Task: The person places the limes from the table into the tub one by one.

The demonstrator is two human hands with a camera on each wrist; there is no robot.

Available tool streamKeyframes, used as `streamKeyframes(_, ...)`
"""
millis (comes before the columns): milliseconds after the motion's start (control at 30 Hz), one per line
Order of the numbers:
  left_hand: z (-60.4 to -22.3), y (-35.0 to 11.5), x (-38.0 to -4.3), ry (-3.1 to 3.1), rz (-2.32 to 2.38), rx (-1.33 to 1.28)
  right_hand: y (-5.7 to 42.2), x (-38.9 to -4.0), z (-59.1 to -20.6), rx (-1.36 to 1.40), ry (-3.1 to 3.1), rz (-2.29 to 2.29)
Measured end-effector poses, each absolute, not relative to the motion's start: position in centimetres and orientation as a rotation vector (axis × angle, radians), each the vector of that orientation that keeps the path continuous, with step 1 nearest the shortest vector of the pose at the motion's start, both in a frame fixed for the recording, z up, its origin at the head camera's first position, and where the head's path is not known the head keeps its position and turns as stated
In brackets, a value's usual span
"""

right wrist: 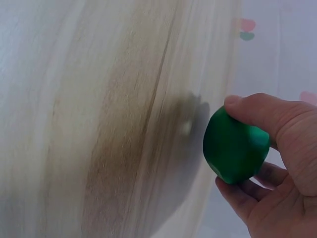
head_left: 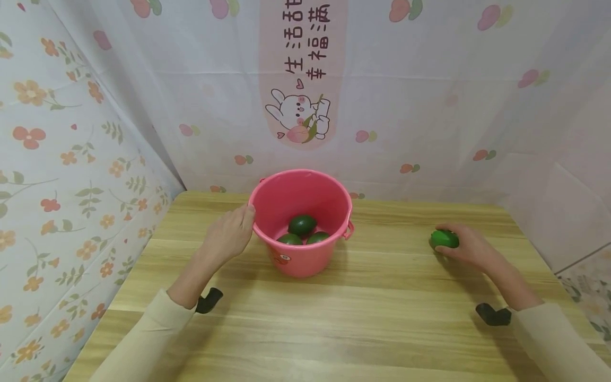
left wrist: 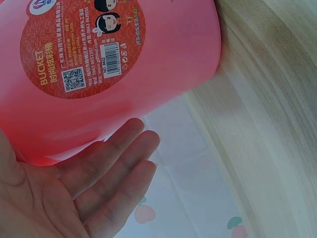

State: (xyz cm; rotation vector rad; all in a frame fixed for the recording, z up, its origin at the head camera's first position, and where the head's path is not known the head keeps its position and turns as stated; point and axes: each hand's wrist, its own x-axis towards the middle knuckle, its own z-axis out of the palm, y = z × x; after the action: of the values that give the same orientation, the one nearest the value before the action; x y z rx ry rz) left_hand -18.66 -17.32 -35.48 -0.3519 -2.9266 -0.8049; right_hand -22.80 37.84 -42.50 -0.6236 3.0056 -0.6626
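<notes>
A pink bucket stands upright on the table. Inside it lie three dark green, avocado-like fruits. At the bucket's left rim, my left hand grips the edge, thumb on top. The left wrist view shows several fingers stretched along the outside wall, below a round red label. Off to the right, my right hand pinches a smooth, rounded bright green fruit between thumb and fingers. It seems just above the tabletop, with its shadow beside it; its exact kind is unclear.
The wood-grain table ends at a printed curtain behind the bucket. Another flowered curtain hangs on the left. A handle joint sticks out from the bucket's right side. Black straps show at both wrists.
</notes>
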Motion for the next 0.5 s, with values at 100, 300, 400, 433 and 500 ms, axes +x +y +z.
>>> streamKeyframes(100, -35.45, -17.27, -18.63, -2.933, -0.805, -0.348, 37.68, -22.69, -42.31, -0.637, 3.006, -0.671)
streamKeyframes(300, -35.47, -17.31, -18.58, -2.94, -0.802, -0.35, 37.29, -22.42, -41.99, -0.641, 3.008, -0.684)
streamKeyframes(400, -35.46, -17.38, -18.5, -2.932, -0.813, -0.354, 37.21, -22.29, -41.78, -0.631, 3.001, -0.696)
streamKeyframes(433, -35.46, -17.38, -18.48, -2.928, -0.815, -0.355, 37.17, -22.25, -41.71, -0.626, 2.999, -0.699)
streamKeyframes(500, -35.5, -17.39, -18.48, -2.924, -0.817, -0.353, 37.09, -22.15, -41.56, -0.623, 3.002, -0.696)
